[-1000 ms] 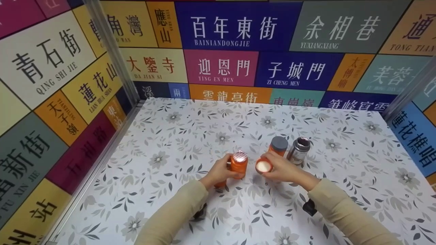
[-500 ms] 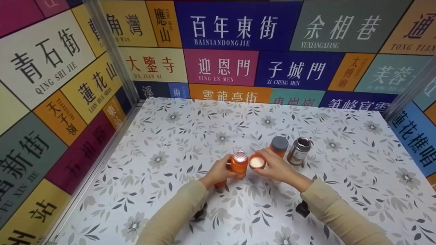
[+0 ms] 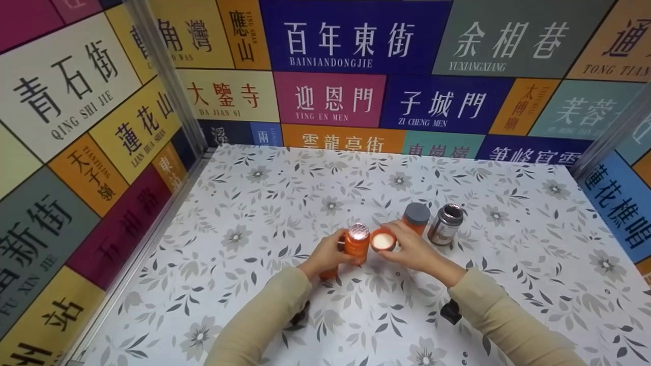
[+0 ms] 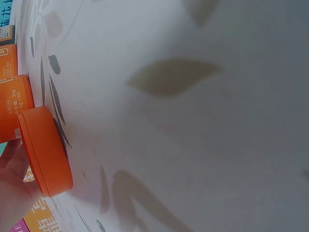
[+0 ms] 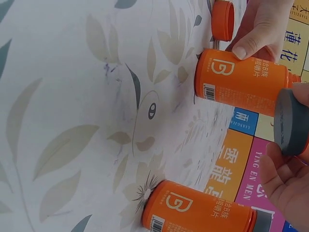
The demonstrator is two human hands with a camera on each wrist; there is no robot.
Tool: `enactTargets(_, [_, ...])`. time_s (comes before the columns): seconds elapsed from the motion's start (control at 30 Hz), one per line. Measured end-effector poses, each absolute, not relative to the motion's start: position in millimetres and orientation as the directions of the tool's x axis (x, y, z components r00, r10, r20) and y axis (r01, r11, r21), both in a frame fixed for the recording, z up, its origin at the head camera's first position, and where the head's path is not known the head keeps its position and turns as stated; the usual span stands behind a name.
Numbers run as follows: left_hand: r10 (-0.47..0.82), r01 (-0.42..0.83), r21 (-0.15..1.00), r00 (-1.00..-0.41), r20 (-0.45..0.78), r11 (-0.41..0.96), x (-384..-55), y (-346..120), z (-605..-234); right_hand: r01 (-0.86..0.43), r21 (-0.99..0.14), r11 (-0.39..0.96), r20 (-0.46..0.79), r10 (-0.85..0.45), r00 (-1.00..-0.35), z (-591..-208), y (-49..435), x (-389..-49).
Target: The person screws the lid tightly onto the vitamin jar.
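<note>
My left hand (image 3: 325, 256) grips an orange bottle (image 3: 357, 246) that stands upright, its top covered by shiny foil. Close to its right, my right hand (image 3: 411, 248) pinches a cap (image 5: 292, 125), grey outside with an orange rim. The cap's pale inside faces up toward the head camera. Cap and bottle top are side by side, with a small gap in the head view. Near the left wrist, an orange lid (image 4: 46, 150) rests on the table, mostly hidden by that hand from above. Behind the right hand stands a second orange bottle (image 5: 193, 212) with a grey cap.
A dark grey bottle (image 3: 444, 227), uncapped and with foil around its mouth, stands to the right of the capped orange one. The table (image 3: 285, 203) has a leaf-and-flower cover. Panels with street names (image 3: 330, 99) wall it in at the back and sides.
My right hand has moved left with the cap, closer to the foil-topped bottle, and then hardly moves. The left hand keeps hold of its bottle in the same place.
</note>
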State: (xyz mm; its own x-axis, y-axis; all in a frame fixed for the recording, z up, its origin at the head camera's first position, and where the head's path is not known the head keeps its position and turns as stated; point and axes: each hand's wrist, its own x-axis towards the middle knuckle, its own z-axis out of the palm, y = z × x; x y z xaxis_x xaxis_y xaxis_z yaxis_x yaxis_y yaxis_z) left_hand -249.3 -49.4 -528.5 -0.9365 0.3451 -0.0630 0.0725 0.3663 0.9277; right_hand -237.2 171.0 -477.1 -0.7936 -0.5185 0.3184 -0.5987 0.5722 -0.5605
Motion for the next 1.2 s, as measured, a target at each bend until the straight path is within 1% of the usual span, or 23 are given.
enactTargets(0.1, [0.344,0.074,0.931,-0.937,-0.058,0.359,-249.2,-49.4,-529.5,-0.608,-0.544,0.578,0.332,-0.518,-0.789,-477.0,170.2,-237.3])
enactTargets(0.33, [0.339,0.063,0.935,-0.939,-0.063,0.350,-248.5,-49.7,-530.1,-0.654,-0.496,0.571,0.384,-0.532,-0.755,-476.9,168.7,-239.3])
enactTargets(0.6, [0.328,0.039,0.933,-0.941,-0.086,0.357,-248.5,-49.4,-530.5,-0.628,-0.510,0.588,0.355,-0.521,-0.776,-477.2,169.1,-238.6])
enactTargets(0.73, [0.325,0.022,0.933,-0.940,-0.104,0.360,-248.4,-49.6,-530.2,-0.630,-0.510,0.586,0.356,-0.522,-0.775,-477.2,169.1,-238.9])
enactTargets(0.97, [0.346,0.060,0.935,-0.936,-0.069,0.350,-248.9,-50.1,-529.4,-0.628,-0.505,0.592,0.344,-0.530,-0.775,-472.9,168.6,-239.3])
enactTargets(1.2, [0.343,0.065,0.935,-0.937,-0.062,0.348,-248.6,-49.9,-529.4,-0.643,-0.467,0.607,0.305,-0.572,-0.761,-459.6,164.3,-241.4])
